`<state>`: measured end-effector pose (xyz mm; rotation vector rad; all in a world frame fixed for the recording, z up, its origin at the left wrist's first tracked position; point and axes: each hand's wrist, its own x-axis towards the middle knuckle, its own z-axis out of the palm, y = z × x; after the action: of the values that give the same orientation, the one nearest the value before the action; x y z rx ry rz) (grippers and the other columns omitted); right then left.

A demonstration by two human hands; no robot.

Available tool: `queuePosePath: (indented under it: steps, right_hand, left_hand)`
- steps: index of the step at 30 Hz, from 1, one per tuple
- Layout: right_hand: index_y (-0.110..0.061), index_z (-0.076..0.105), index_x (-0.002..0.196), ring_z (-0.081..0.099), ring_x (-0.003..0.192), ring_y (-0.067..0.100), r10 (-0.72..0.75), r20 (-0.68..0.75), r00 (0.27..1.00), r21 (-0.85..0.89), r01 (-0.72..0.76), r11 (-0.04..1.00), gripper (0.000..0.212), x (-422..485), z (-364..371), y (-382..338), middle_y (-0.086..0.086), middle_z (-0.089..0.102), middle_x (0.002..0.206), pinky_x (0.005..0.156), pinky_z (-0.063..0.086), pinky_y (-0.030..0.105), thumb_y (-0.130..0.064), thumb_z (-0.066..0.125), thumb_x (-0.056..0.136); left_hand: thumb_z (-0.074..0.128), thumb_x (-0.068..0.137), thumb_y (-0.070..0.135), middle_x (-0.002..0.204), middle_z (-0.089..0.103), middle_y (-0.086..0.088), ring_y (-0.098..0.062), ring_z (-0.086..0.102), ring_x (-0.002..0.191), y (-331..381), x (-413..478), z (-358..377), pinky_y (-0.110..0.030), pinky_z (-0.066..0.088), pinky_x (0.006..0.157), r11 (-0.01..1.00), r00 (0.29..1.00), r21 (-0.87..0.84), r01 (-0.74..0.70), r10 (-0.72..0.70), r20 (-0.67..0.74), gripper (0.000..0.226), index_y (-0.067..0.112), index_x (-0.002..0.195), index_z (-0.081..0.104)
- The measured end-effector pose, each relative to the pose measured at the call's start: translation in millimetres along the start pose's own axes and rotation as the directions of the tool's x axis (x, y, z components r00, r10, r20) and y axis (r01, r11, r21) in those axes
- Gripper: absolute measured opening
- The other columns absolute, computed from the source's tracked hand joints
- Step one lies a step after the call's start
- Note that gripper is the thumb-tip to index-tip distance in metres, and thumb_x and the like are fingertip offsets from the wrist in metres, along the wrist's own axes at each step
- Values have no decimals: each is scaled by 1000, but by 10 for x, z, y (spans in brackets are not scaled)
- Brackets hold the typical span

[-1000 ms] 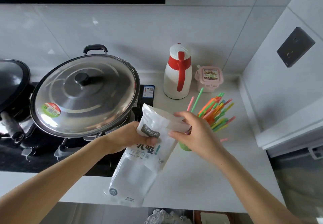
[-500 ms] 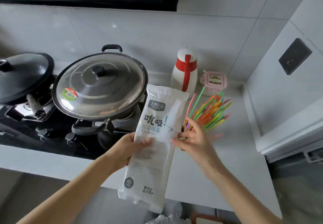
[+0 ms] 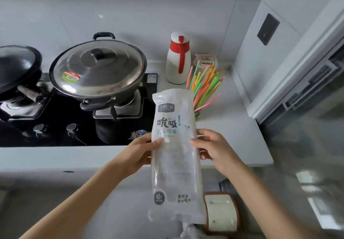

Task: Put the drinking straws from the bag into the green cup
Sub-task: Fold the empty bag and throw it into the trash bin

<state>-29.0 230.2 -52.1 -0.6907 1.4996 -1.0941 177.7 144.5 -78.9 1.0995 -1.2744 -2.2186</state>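
I hold a long, translucent white straw bag (image 3: pixel 174 156) upright in front of me, out past the counter's front edge. It looks flat, with no coloured straws showing through it. My left hand (image 3: pixel 143 152) grips its left edge and my right hand (image 3: pixel 214 149) its right edge, both at mid height. Behind the bag's top, a fan of coloured drinking straws (image 3: pixel 204 84) sticks up from the green cup (image 3: pixel 197 112), of which only a sliver shows on the white counter (image 3: pixel 232 136).
A white thermos with a red handle (image 3: pixel 178 60) and a small pink lidded box (image 3: pixel 205 61) stand behind the straws. At the left, a lidded wok (image 3: pixel 96 71) and a black pan (image 3: pixel 16 67) sit on the black hob (image 3: pixel 55 127). A brown-rimmed bin (image 3: pixel 221 212) stands on the floor.
The bag has swung from tilted to upright, and I have drawn it back off the counter toward me. My right hand left the straws and now holds the bag's right edge.
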Motion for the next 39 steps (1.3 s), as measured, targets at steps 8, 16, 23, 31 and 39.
queuePosePath:
  steps: [8, 16, 23, 31, 39]
  right_hand:
    - [-3, 71, 85, 62, 72, 27, 141, -128, 982, 197, -114, 974, 18, -528, -90, 671, 14, 67, 80, 64, 49, 30, 9, 57, 81]
    - [-9, 67, 60, 53, 64, 25, -68, -137, 988, -154, 47, 987, 42, -755, -501, 1045, 6, 60, 71, 45, 43, 22, 22, 44, 78]
    - [-26, 65, 114, 68, 86, 17, 204, 44, 978, -29, -203, 979, 40, -896, -1164, 1586, 4, 73, 101, 65, 52, 30, -8, 64, 78]
    - [-17, 66, 85, 53, 62, 15, -15, -350, 937, -684, -245, 687, 15, -399, -1998, 2580, -4, 59, 70, 48, 34, 16, -3, 64, 79]
    - [-13, 63, 90, 56, 69, 18, -101, -630, 770, -470, -275, 839, 5, 529, -2558, 4173, -2, 61, 77, 55, 37, 23, -11, 60, 87]
  left_hand:
    - [64, 74, 8, 87, 73, -14, -25, 69, 73, -568, -204, 191, -41, 56, 81, 983, 990, -123, 134, -137, -20, 17, 9, 86, 75]
    - [69, 71, 19, 65, 66, 1, -11, 60, 49, -806, -266, 516, -18, 49, 43, 956, 937, 45, 289, -292, 189, 19, 15, 86, 60]
    - [66, 68, -26, 81, 65, -7, -22, 60, 63, -1387, 112, 954, -20, 52, 50, 904, 982, 402, 146, -181, 52, 45, 16, 80, 56]
    - [52, 83, -14, 107, 64, 0, -19, 62, 96, -2682, 1011, 1358, -18, 50, 79, 830, 978, 521, 200, -142, -150, 38, 12, 109, 64]
    - [63, 86, 32, 94, 56, -7, -22, 52, 84, -4703, 2167, 1246, -32, 41, 73, 745, 707, 204, 635, -455, -542, 32, 7, 104, 55]
